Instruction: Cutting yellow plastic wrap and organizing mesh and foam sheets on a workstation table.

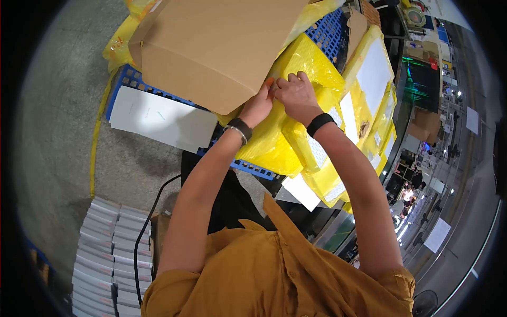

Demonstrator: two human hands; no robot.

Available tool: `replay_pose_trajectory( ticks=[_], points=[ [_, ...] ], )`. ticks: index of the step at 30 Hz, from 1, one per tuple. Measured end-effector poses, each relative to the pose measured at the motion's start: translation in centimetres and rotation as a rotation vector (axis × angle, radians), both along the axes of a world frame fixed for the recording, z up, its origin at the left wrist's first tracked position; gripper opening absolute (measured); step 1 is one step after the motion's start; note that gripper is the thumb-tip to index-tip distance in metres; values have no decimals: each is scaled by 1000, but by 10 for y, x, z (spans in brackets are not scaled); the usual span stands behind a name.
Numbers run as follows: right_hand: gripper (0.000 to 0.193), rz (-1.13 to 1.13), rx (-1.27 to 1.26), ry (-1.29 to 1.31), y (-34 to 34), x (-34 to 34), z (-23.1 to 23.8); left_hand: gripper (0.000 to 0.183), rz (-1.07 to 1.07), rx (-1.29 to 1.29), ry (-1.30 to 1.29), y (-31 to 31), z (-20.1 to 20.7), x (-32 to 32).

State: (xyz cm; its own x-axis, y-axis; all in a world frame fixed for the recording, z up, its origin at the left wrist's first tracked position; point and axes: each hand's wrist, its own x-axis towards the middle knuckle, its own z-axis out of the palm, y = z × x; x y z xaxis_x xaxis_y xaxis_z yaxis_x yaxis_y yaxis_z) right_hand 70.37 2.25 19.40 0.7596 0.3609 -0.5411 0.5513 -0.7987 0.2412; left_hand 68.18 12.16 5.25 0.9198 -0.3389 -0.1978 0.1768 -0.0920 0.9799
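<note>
In the head view, both forearms reach up from the lower edge, and the two hands meet close together over a yellow plastic-wrapped package. The left hand is at the package beside the lower corner of a large brown cardboard box, its fingers curled inward and partly hidden; whether they pinch the yellow film cannot be told. The right hand lies just beside it, back upward, fingers bent and drawn together over the package, but their tips are too obscured to show a firm pinch. A dark band and a thin bracelet circle the left wrist; a black band circles the right. Further yellow packages with white areas lie to the right, and blue plastic latticework shows beyond the hands. Left of the left wrist lies a flat white box, near a blue rim. A loose white sheet sits below the packages. At lower left, stacked white items stand in rows on the grey floor, beside a black cable.
</note>
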Motion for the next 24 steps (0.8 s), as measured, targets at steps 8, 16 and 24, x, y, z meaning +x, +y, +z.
replay_pose_trajectory(
  ticks=[8,16,24],
  points=[
    [21,59,91,-51,-17,-18,18,43,-137,352,-70,-16,19,10],
    [26,-142,291,-138,-19,-29,9,43,70,240,-64,-24,16,4],
    [17,-244,427,-243,-29,-43,0,40,60,206,-13,-26,30,4]
  ],
)
